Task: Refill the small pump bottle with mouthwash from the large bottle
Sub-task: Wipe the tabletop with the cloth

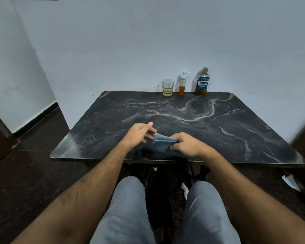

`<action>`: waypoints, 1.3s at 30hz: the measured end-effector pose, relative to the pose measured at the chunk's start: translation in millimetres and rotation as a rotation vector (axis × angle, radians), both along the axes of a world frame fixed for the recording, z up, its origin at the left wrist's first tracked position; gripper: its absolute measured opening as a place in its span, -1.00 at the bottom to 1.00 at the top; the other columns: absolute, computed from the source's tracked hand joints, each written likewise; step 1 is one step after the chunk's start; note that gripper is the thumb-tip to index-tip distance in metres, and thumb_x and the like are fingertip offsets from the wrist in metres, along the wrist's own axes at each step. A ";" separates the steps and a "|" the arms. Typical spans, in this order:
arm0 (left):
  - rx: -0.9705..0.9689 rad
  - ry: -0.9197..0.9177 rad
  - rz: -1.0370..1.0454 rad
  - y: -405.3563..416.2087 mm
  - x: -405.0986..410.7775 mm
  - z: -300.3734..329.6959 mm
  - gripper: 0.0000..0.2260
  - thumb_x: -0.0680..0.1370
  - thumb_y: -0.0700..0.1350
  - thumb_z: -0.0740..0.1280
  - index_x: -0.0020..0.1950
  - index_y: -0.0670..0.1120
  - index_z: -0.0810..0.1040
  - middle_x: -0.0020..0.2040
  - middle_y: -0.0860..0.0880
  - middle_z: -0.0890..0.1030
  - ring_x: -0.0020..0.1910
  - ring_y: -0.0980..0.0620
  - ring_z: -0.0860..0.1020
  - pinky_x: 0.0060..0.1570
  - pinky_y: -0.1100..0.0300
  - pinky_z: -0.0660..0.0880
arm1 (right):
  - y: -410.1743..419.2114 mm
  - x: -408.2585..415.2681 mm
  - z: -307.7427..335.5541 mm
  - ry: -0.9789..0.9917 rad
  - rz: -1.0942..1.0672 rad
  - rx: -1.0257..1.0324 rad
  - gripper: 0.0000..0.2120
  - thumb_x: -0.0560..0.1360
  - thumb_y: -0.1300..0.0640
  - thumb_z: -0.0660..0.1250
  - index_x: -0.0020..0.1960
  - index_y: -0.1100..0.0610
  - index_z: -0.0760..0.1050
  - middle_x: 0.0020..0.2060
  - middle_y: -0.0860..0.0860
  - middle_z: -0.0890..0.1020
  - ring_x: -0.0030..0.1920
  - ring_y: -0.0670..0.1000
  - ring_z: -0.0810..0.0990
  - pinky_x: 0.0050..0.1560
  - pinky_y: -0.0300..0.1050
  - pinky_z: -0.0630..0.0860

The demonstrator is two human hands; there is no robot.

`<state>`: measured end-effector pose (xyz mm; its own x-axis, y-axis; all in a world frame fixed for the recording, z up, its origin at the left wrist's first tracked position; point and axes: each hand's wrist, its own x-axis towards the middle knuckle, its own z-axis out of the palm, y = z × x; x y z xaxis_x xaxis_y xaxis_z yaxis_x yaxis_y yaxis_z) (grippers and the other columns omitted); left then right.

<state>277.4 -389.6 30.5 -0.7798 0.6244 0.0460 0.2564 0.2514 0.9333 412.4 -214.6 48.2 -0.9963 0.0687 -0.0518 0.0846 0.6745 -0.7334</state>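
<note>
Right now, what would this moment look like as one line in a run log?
left hand: pinching cloth | right hand: gripping cloth | pump bottle, large bottle, glass: untouched by wall | refill: not begun

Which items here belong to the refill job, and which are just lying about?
Job: pump bottle, large bottle.
Lying about: glass beside them, paper scraps on the floor. The cloth, held by left hand and right hand, looks like cleanup.

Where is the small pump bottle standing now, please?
In the head view, the pump bottle stands upright at the table's far edge by the wall, right of centre, between the glass and the large bottle.
</note>
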 end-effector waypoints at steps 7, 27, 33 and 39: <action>0.030 0.022 -0.176 12.6 10.1 13.8 -0.84 0.55 -0.06 0.42 0.09 -0.07 0.61 -0.14 0.03 0.71 -0.18 0.16 0.60 -0.27 0.23 0.50 | 21.5 -17.4 10.9 0.000 -0.133 -0.209 -0.88 0.45 0.33 0.40 -0.05 0.18 0.54 -0.17 0.07 0.64 -0.17 0.02 0.60 -0.08 -0.02 0.52; 0.231 -0.340 0.274 29.6 -74.3 15.8 -0.83 0.61 -0.23 0.26 0.13 -0.13 0.62 0.10 -0.15 0.66 -0.02 0.01 0.64 -0.28 0.22 0.58 | 41.4 -93.9 5.9 0.133 -0.549 -0.787 -0.83 0.47 0.40 0.40 0.02 0.28 0.48 -0.02 0.22 0.64 -0.11 0.11 0.69 -0.27 -0.10 0.65; 0.204 -0.332 0.279 46.0 -133.5 22.1 -0.69 0.56 -0.43 0.22 0.23 -0.20 0.56 0.04 -0.08 0.64 -0.01 0.03 0.64 -0.10 0.18 0.65 | 56.2 -161.9 7.7 0.153 -0.642 -0.779 -0.82 0.48 0.37 0.42 0.06 0.33 0.51 0.02 0.20 0.62 0.00 0.14 0.68 -0.27 -0.14 0.66; 0.113 -0.195 0.454 84.0 -214.0 12.1 -0.62 0.50 -0.41 0.32 0.30 -0.20 0.56 0.08 -0.09 0.66 0.02 0.00 0.64 -0.24 0.15 0.62 | 78.9 -239.4 7.1 0.188 -0.630 -0.722 -0.76 0.46 0.42 0.42 0.01 0.16 0.49 -0.05 0.08 0.60 0.00 0.05 0.65 -0.10 -0.10 0.67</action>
